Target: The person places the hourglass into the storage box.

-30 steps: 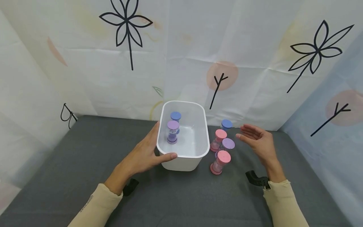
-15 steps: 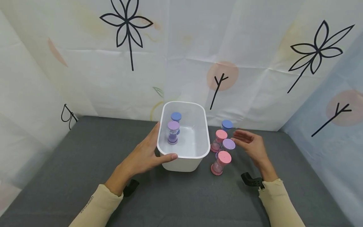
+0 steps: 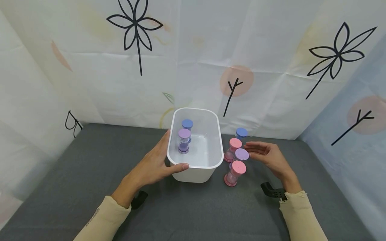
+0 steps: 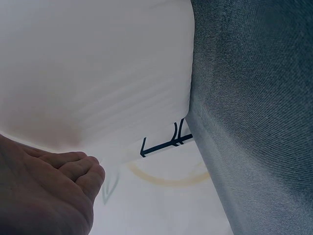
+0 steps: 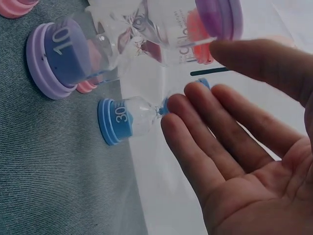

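Note:
My left hand (image 3: 155,164) holds the near-left corner of a white plastic bin (image 3: 194,174), thumb over the front rim and fingers along the outer left wall. Inside the bin stand a purple sand timer (image 3: 184,135) and a blue one behind it. To the right of the bin, my right hand (image 3: 268,155) has its fingers extended and its thumb tip at the cap of another purple sand timer (image 3: 241,154), marked 10 in the right wrist view. Past those fingers stands a blue sand timer (image 5: 115,120) marked 30.
Two pink sand timers stand beside the bin: a nearer one (image 3: 238,168) and a farther one (image 3: 235,144). A grey cloth (image 3: 193,211) covers the table. White printed fabric (image 3: 199,47) hangs behind, close to the far edge.
My right hand has moved left to the purple sand timer, whose cap has shifted slightly. My left hand and the bin have stayed in place.

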The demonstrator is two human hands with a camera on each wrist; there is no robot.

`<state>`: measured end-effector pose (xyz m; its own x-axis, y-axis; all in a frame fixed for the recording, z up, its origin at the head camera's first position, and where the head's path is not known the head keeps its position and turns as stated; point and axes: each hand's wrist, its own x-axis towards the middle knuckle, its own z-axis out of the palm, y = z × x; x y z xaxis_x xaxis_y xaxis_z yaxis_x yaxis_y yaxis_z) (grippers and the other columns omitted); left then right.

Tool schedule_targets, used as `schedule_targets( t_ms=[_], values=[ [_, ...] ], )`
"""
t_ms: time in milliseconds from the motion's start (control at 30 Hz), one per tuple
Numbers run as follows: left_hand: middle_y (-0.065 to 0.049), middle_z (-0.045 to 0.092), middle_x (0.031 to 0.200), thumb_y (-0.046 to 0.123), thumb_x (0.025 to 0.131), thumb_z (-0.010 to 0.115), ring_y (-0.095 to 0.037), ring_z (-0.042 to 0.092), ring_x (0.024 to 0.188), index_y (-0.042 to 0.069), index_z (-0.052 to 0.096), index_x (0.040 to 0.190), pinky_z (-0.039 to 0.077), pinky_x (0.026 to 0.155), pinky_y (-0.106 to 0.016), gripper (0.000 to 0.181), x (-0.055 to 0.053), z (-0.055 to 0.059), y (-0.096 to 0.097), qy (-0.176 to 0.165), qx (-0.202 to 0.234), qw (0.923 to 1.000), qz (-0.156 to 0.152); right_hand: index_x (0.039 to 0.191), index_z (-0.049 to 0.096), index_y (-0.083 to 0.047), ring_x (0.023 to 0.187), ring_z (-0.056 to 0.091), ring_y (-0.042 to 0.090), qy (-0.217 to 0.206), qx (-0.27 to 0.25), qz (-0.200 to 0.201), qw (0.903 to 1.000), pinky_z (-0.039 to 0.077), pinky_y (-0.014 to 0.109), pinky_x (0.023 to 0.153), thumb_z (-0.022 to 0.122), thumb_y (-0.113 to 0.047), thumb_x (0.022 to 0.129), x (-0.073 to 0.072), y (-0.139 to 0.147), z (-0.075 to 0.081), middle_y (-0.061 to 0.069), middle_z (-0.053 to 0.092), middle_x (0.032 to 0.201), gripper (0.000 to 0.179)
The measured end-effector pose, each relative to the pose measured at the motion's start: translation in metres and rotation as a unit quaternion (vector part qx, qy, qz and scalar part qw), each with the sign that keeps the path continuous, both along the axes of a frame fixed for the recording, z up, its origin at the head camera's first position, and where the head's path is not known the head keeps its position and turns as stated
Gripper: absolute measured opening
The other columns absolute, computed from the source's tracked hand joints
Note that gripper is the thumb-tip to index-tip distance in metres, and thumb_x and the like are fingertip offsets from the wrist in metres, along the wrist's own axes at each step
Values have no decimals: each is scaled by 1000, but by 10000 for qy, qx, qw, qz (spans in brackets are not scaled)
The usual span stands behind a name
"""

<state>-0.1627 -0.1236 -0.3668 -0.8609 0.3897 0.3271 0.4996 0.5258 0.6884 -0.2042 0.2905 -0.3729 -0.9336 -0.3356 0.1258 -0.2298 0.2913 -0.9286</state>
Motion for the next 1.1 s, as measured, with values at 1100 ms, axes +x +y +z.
schedule_targets(
  t_ms=[1100],
  values=[
    [13, 16, 164, 65, 82, 75, -15, 39, 139, 38, -6, 162, 40, 105, -57, 117, 0, 0, 1, 46, 16, 10000, -27, 136, 55, 13, 112, 68, 18, -28, -44, 1253, 9921, 55, 31, 87, 69, 7, 92, 1, -3, 4, 8, 68, 126, 46]
  ],
)
